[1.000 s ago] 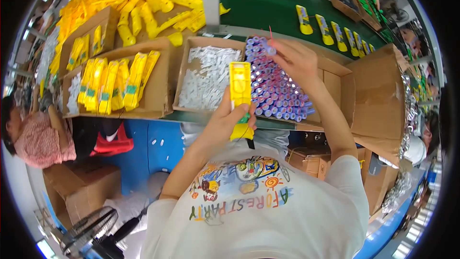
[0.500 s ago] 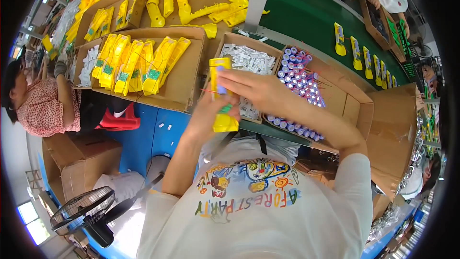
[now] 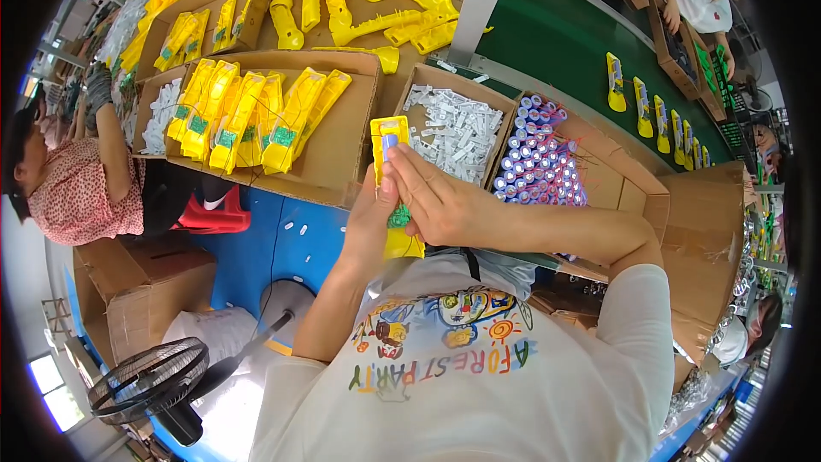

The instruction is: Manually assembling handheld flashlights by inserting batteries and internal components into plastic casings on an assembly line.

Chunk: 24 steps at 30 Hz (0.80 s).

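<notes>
Upright in front of my chest is a yellow plastic housing (image 3: 405, 246) with a green circuit board (image 3: 399, 217) near its lower end. My left hand (image 3: 368, 221) grips the housing from the left, thumb over its front. A purple cylindrical battery (image 3: 390, 142) shows in the upper part of the housing. Across it lies my right hand (image 3: 446, 205), fingers together and pressing on the battery; the fingers hide the middle of the housing. Just beyond my hands, a cardboard box (image 3: 414, 77) holds white plastic pieces (image 3: 457, 133).
Right of that, a box (image 3: 637, 188) holds several purple batteries (image 3: 534, 162) with red wires. Left, a carton (image 3: 342, 167) holds yellow housings with boards (image 3: 286, 133). Yellow parts (image 3: 333, 4) pile behind. More housings (image 3: 645, 107) line the green belt (image 3: 547, 21). A co-worker (image 3: 90, 171) sits left.
My right hand has come down slightly over the housing, its fingers now lying against the battery. The housing stays in my left hand. At left, the co-worker's gloved hand has moved up.
</notes>
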{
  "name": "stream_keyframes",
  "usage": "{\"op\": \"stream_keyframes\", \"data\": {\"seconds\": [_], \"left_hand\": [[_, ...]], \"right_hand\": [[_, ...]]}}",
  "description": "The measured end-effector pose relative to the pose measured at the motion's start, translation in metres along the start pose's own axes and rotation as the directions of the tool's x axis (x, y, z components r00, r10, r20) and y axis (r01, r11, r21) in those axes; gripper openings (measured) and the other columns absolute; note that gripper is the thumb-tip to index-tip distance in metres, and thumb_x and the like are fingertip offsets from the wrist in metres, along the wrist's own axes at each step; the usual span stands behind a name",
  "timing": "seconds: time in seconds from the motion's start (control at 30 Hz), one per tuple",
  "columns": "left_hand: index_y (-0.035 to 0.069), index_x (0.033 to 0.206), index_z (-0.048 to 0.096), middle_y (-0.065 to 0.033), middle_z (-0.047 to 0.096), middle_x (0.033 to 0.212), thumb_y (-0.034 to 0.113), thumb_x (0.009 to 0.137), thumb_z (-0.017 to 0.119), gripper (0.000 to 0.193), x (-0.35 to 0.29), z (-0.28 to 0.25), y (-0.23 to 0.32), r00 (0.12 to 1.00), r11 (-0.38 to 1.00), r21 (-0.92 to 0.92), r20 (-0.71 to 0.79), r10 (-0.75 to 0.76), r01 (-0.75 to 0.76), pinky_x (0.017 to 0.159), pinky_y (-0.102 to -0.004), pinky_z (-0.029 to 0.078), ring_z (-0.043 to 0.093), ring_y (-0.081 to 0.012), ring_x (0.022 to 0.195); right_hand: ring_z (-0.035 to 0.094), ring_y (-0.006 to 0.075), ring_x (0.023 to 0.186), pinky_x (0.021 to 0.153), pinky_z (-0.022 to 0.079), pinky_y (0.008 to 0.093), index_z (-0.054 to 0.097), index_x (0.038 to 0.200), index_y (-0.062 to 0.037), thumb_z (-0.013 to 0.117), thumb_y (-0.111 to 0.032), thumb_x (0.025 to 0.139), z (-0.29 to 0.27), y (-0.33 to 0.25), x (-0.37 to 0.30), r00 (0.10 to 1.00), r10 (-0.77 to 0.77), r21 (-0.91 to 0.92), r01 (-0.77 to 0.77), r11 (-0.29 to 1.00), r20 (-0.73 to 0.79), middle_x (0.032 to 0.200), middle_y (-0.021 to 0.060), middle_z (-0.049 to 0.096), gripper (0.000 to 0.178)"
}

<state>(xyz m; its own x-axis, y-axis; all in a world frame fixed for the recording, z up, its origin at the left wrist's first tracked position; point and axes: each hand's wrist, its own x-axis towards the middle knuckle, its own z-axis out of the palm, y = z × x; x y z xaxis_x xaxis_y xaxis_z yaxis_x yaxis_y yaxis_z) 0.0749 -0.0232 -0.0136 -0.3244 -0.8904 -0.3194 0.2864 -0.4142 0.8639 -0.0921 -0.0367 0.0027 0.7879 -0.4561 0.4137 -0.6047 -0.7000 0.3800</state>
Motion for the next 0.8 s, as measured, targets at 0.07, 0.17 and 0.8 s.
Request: {"op": "stream_keyframes", "data": {"seconds": [0.07,0.17,0.8], "left_hand": [[0.011,0.124,0.038,-0.0106,0.054,0.090,0.044,0.098,0.046,0.043,0.005,-0.006,-0.002,0.986,0.953,-0.302,0.163,0.034,0.017,0.059,-0.0309,0.048,0.055,-0.0180,0.065],[0.012,0.124,0.036,-0.0112,0.054,0.091,0.041,0.098,0.046,0.040,0.017,-0.007,0.004,0.989,0.943,-0.330,0.123,0.078,-0.034,0.062,-0.0361,0.050,0.057,-0.0207,0.067],[0.016,0.133,0.032,-0.0082,0.055,0.116,0.030,0.100,0.047,0.038,0.019,0.049,-0.014,0.977,0.807,-0.551,-0.117,0.179,-0.214,0.069,-0.0260,0.051,0.060,-0.0187,0.098]], "right_hand": [[0.061,0.0277,0.111,0.084,0.055,0.0317,0.058,0.119,0.0035,0.055,-0.012,0.086,0.019,0.031,0.000,0.997,0.065,0.665,-0.025,0.746,-0.035,0.125,0.0167,0.057,0.036],[0.065,0.0254,0.087,0.067,0.056,0.0326,0.062,0.099,-0.0019,0.057,-0.006,0.081,0.070,0.087,-0.004,0.943,0.330,0.486,-0.310,0.817,0.048,0.098,0.0071,0.063,0.019],[0.057,0.0168,0.068,0.049,0.042,0.0298,0.062,0.083,-0.0017,0.074,-0.009,0.077,-0.007,0.040,0.001,0.721,0.683,0.821,-0.457,0.342,0.117,0.073,0.0069,0.056,0.015]]}}
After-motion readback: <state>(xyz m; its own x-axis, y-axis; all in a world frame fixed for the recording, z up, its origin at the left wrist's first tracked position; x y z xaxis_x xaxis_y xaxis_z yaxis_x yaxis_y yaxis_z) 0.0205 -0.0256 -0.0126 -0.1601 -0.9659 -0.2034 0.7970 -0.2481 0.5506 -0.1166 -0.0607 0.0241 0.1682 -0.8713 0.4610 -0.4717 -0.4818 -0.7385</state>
